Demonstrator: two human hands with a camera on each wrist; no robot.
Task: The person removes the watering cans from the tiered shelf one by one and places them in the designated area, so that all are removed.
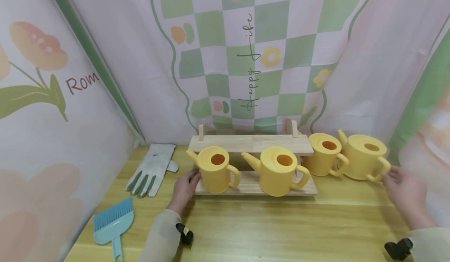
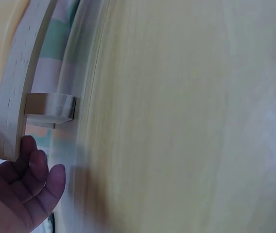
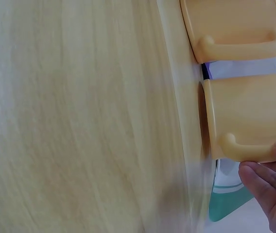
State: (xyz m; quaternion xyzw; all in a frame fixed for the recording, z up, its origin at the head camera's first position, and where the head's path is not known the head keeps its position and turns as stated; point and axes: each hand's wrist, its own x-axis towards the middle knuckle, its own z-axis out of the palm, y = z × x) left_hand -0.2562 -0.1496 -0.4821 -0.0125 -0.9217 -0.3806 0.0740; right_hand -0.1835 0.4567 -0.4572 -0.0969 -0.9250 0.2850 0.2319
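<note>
A two-tier wooden shelf (image 1: 251,142) stands on the table, with one yellow watering can (image 1: 212,178) and a second watering can (image 1: 275,180) on its lower board. At that board's left end my left hand (image 1: 185,185) holds the edge; in the left wrist view its fingers curl below the board (image 2: 19,82). Right of the shelf, another watering can (image 1: 316,162) sits partly behind the upright. Beside it is the rightmost watering can (image 1: 362,160), whose handle my right hand (image 1: 408,191) pinches between thumb and fingers. The right wrist view shows this handle (image 3: 247,151) up close.
A white and green glove (image 1: 152,170) lies left of the shelf. Nearer on that side lies a light blue dustpan with a brush (image 1: 114,223). Patterned curtains (image 1: 133,58) enclose the wooden table (image 1: 281,230) at the back and sides.
</note>
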